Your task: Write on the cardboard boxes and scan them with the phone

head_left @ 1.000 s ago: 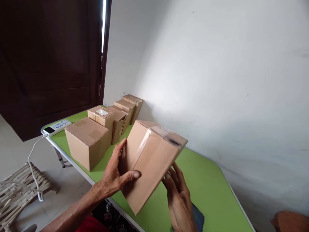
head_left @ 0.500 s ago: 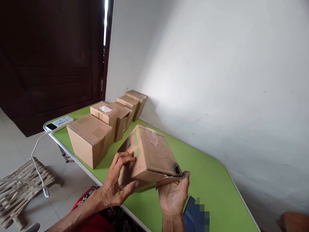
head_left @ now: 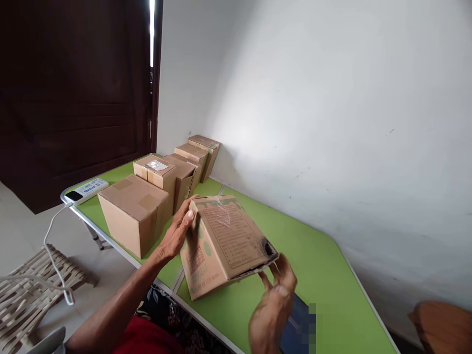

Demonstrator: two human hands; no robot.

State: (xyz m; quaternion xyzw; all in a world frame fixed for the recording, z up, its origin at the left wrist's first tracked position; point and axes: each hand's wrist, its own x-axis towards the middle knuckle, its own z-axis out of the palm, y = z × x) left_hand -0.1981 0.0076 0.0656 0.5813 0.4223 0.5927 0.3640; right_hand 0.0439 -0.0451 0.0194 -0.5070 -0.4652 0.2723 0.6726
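Note:
A brown cardboard box with green print, a clear tape patch and a dark-edged hole near one corner is tilted above the green table. My left hand grips its far left edge, thumb on the printed side and the other fingers partly hidden behind. At the near right corner, just below the hole, the fingers of my right hand are bent against the box's edge and underside. That hand is slightly blurred. Beneath it lies a dark blue flat object, partly covered by the hand and by pixelation.
Several closed cardboard boxes, the nearest a large plain box, stand in a row on the table's left. A white power bank with a cable lies at the left corner. A woven stool is on the floor; a wall borders the table.
My left hand has moved from the box's near side to its far left edge. The box has turned, showing more of its printed face. My right hand has shifted its hold at the corner.

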